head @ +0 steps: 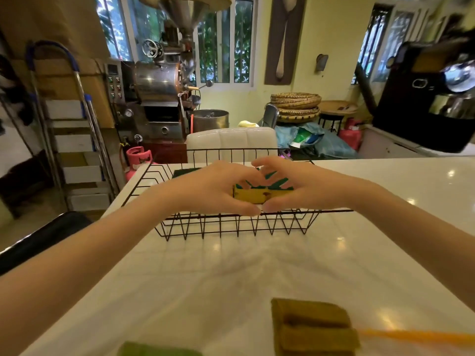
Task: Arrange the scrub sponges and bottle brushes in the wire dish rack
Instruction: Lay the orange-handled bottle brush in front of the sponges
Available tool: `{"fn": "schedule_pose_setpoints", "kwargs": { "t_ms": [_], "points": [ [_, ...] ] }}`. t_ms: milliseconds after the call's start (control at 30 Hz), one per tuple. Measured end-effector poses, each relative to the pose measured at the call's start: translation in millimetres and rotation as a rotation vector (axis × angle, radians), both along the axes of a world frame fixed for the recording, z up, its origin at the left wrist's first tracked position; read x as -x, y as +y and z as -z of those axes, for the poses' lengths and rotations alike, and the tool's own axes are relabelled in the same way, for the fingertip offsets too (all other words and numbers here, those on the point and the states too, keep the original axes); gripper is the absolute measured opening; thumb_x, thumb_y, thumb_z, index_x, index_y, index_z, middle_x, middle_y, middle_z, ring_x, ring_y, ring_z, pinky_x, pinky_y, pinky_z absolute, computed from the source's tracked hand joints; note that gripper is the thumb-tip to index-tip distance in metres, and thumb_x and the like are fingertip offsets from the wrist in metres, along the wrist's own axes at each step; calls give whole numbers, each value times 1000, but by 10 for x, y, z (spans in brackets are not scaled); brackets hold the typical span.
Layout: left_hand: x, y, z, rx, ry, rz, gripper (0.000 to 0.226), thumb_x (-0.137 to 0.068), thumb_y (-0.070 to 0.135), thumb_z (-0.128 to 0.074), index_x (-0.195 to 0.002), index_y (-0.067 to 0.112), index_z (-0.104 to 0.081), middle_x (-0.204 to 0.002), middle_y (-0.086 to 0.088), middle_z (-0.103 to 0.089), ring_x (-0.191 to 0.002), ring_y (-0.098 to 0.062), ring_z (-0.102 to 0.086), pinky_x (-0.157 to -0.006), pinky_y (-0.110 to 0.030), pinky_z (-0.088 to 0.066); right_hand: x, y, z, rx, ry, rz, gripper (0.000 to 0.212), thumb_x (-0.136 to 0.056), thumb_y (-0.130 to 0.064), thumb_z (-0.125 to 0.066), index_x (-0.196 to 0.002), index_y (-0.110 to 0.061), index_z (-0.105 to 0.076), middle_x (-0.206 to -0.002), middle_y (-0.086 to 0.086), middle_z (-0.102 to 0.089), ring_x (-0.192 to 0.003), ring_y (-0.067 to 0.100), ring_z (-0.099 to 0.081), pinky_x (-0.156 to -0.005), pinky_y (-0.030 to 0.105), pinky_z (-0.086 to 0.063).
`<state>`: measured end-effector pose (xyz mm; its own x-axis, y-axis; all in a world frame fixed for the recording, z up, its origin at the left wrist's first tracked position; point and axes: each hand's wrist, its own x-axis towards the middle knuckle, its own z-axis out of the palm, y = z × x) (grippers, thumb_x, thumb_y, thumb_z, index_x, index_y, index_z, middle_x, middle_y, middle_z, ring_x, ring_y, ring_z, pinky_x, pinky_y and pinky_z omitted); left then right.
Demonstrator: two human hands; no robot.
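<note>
1. pinching a yellow-and-green scrub sponge (259, 196) between left hand (213, 191) and right hand (298, 186), both grasping its ends.
2. holding it over the wire dish rack (231, 222), near the front rim.
3. likely light, soft, squashy; gripping the short ends, gently.

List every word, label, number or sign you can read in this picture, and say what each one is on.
No text is legible in this view.
Grey control panel on the steel roasting machine: a display and buttons, markings too small to read.
Round pressure gauge below it: dial too small to read.
Green and white bag on the floor: print blurred.
Yellow and green scrub sponge held over the black wire dish rack: no print visible.
</note>
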<state>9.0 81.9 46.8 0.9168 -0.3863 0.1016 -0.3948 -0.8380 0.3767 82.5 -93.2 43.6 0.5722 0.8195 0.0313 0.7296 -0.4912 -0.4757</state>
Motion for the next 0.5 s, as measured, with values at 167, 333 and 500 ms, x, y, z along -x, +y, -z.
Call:
{"fn": "schedule_pose_setpoints", "kwargs": {
  "t_ms": [167,333,500],
  "points": [
    [296,-451,225,-58,125,115,83,-67,62,-58,-135,44,-13,-145,21,-21,-125,4,-22,-103,-19,-20,361,-639,263,0,16,41,82,-69,-49,-68,-136,-40,-20,-144,-20,-28,-122,-6,-30,-96,13,-28],
    [446,-698,509,-134,308,218,98,-61,65,-62,-133,50,3,-149,26,-2,-133,1,-11,-109,-26,-14,580,-1181,461,75,78,124,88,-61,-57,-70,-133,-47,-20,-138,-29,-25,-120,-12,-23,-98,14,-22],
    [464,-803,652,-126,340,228,95,-60,64,-64,-132,51,-3,-147,22,-15,-129,-2,-22,-99,-20,-21,750,-1491,572,242,115,182,75,-60,-44,-78,-124,-41,-39,-125,-20,-45,-114,-1,-43,-99,26,-38]
  ]
}}
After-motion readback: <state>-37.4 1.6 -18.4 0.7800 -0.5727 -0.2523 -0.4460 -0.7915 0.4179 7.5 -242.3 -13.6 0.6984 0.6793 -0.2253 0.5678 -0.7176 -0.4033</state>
